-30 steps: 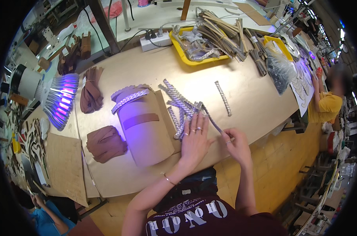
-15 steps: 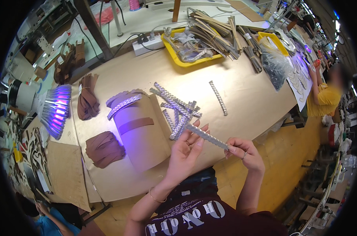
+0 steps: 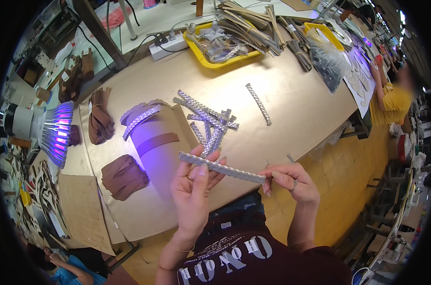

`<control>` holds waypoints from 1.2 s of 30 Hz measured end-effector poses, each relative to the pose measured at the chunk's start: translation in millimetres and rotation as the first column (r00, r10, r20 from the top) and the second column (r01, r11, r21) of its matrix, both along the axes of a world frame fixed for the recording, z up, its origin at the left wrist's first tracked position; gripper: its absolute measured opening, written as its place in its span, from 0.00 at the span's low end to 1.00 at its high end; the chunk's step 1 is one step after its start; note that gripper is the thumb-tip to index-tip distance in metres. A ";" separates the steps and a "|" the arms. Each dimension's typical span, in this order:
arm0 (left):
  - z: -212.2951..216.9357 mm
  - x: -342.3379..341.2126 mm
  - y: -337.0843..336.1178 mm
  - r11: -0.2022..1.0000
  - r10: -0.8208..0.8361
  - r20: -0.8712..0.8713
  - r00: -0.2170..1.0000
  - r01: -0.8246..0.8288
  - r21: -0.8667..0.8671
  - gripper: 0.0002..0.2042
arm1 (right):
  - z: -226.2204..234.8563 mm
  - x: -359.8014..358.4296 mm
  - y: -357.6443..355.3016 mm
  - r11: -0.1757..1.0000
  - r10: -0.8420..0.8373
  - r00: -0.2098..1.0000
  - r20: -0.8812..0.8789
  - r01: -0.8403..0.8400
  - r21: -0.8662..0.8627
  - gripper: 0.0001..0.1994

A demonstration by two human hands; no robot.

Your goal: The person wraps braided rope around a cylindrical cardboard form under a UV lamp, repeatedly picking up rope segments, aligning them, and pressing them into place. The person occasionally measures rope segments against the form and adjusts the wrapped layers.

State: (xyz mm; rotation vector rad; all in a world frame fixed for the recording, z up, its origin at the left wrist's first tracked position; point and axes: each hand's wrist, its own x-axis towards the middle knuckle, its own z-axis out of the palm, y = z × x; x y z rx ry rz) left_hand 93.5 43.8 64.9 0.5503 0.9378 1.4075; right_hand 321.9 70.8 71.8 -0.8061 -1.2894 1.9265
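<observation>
A grey-white braided strap is stretched between my two hands above the table's near edge. My left hand grips its left part, thumb on top and fingers beneath. The right end is pinched between the thumb and fingers of my right hand, which wears a ring. Just beyond my left hand lies a loose pile of similar braided straps. One single braided strap rests apart, to the right of the pile. On a curved tan form sit another braided strap and a brown strip.
Bundles of brown strips lie left of the form, near a lamp glowing purple. A yellow tray with plastic bags stands at the back beside a power strip and bundled strips. A person in yellow works far right.
My left hand has shifted left and now holds the strap nearer its left end. The strap has moved left and lies flatter. The whole view has shifted slightly.
</observation>
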 end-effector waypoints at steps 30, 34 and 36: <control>-92.6 28.9 -27.1 0.831 0.028 -0.986 -0.162 0.552 -0.067 0.13 | -76.3 1.0 -14.1 0.974 -0.219 0.599 0.770 0.089 0.208 0.11; -98.2 43.3 -43.7 0.863 0.271 -0.914 -0.304 0.497 0.091 0.19 | -78.7 -11.4 -21.0 0.940 -0.339 0.453 0.825 0.126 0.317 0.07; -102.8 52.5 -51.7 0.848 0.321 -0.898 -0.299 0.513 0.132 0.22 | -79.9 -10.8 -22.9 0.939 -0.342 0.449 0.826 0.132 0.316 0.06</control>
